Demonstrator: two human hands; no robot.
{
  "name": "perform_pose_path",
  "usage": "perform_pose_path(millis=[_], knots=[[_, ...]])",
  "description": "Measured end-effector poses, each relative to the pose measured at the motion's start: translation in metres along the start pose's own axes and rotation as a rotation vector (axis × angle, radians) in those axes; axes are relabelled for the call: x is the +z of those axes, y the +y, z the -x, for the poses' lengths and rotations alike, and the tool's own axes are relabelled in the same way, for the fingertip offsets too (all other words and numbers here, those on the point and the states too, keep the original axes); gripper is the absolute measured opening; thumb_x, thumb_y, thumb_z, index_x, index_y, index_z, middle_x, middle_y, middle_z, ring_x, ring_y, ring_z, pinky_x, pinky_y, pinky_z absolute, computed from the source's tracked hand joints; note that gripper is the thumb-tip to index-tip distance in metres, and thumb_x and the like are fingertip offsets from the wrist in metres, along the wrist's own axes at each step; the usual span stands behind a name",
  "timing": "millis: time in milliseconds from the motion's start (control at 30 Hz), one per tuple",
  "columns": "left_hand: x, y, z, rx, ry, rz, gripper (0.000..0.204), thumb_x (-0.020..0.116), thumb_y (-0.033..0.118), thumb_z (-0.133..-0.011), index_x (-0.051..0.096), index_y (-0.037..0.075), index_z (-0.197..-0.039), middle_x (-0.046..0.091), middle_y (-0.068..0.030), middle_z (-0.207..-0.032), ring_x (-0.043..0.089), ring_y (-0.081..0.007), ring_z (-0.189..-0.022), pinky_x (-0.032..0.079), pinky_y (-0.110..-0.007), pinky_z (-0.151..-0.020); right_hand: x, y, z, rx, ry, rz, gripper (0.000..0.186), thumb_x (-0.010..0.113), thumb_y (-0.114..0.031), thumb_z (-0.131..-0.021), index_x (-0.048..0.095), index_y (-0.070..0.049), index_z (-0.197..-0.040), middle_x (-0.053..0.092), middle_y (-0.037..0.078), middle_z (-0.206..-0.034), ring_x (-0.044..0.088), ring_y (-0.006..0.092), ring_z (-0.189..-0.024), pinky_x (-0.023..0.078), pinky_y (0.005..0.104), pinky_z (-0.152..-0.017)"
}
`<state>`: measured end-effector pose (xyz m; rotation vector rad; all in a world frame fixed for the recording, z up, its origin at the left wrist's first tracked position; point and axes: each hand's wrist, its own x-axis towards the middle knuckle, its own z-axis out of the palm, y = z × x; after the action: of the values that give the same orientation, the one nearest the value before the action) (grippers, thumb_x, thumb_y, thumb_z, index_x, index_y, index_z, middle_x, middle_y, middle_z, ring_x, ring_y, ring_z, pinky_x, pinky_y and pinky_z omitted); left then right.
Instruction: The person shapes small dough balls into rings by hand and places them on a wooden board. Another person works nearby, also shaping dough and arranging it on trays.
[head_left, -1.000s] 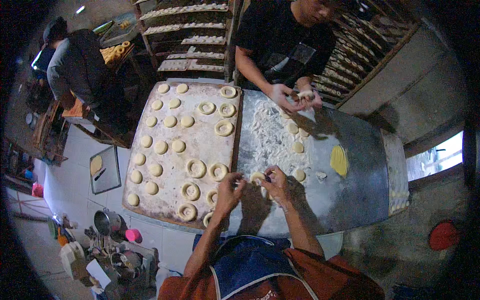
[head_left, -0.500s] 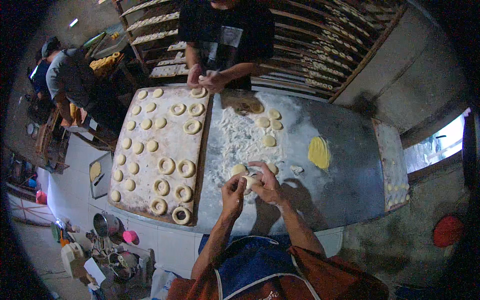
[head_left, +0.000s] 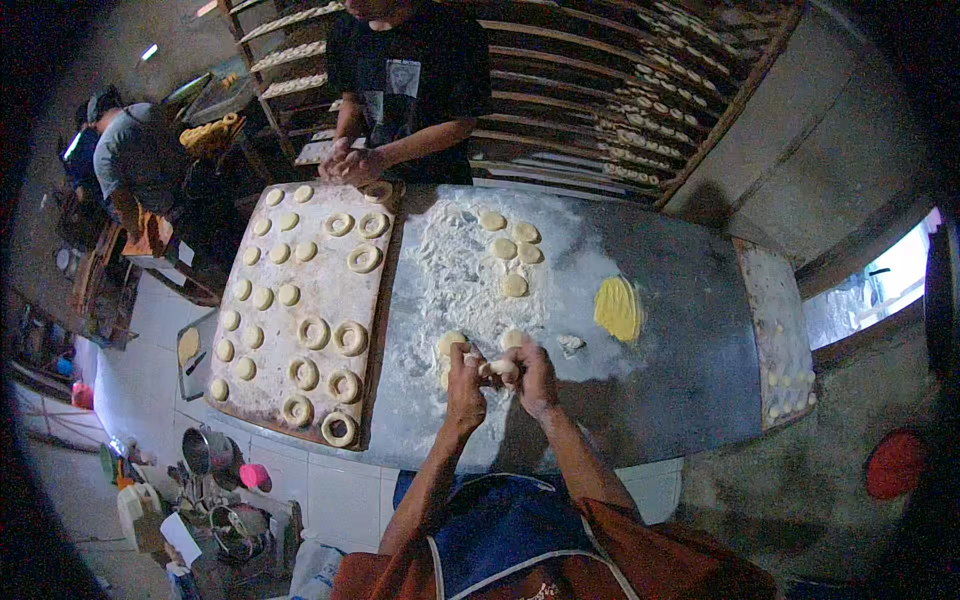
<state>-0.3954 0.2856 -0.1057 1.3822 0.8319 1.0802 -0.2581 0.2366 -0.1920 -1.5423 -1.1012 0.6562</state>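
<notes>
A floured wooden board [head_left: 262, 300] of dough rings and rounds fills the frame's left, a yellow scraper [head_left: 617, 308] lies centre-right on the metal table [head_left: 690, 370], racks [head_left: 620, 110] behind.

Dim, bluish — dark fisheye rim; sharp centre

— We've got the left hand [head_left: 464, 385] and right hand [head_left: 533, 375] pinching one dough piece [head_left: 497, 368] over the floured table [head_left: 690, 330].

— And our board [head_left: 300, 310] of rings sits left.
</notes>
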Motion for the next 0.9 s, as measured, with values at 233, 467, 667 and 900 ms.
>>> perform_pose_path(millis=[233, 467, 667, 900], knots=[[0.005, -0.014, -0.002, -0.497, 0.365, 0.827, 0.036, 0.043, 0.036, -0.101, 0.056, 0.004, -0.088, 0.055, -0.0059, -0.071, 0.058, -0.0222, -0.063, 0.043, -0.035, -0.053, 0.02, -0.039, -0.009, 0.006, -0.074, 0.081, 0.053, 0.043, -0.05, -0.1, 0.06, -0.001, -0.109, 0.066, 0.014, -0.094, 0.062, 0.0232, -0.079, 0.049, 0.0357, -0.069], [-0.03, -0.034, -0.007, -0.284, 0.253, 0.273, 0.039, 0.042, 0.042, -0.099, 0.057, 0.007, -0.09, 0.056, -0.0048, -0.076, 0.061, -0.0203, -0.066, 0.046, -0.036, -0.055, 0.052, -0.108, -0.019, 0.138, -0.143, 0.145, 0.056, 0.046, -0.047, -0.097, 0.064, 0.002, -0.076, 0.061, 0.013, -0.062, 0.058, 0.0194, -0.06, 0.046, 0.0405, -0.063], [-0.074, 0.02, -0.022, -0.067, 0.052, -0.337, 0.034, 0.039, 0.033, -0.101, 0.044, 0.009, -0.078, 0.05, -0.0045, -0.066, 0.057, -0.017, -0.06, 0.043, -0.034, -0.047, 0.079, -0.057, -0.004, -0.159, -0.122, 0.647, 0.051, 0.051, -0.044, -0.097, 0.062, 0.005, -0.089, 0.063, 0.014, -0.071, 0.063, 0.0204, -0.073, 0.047, 0.0403, -0.065], [-0.126, 0.005, -0.02, -0.268, 0.23, 0.325, 0.037, 0.038, 0.034, -0.1, 0.043, 0.005, -0.077, 0.047, -0.0081, -0.061, 0.053, -0.0196, -0.053, 0.041, -0.037, -0.047, 0.12, -0.166, -0.018, 0.405, -0.284, -0.06, 0.065, 0.04, -0.056, -0.099, 0.061, 0.005, -0.089, 0.063, 0.014, -0.077, 0.061, 0.0192, -0.079, 0.049, 0.0373, -0.069]])
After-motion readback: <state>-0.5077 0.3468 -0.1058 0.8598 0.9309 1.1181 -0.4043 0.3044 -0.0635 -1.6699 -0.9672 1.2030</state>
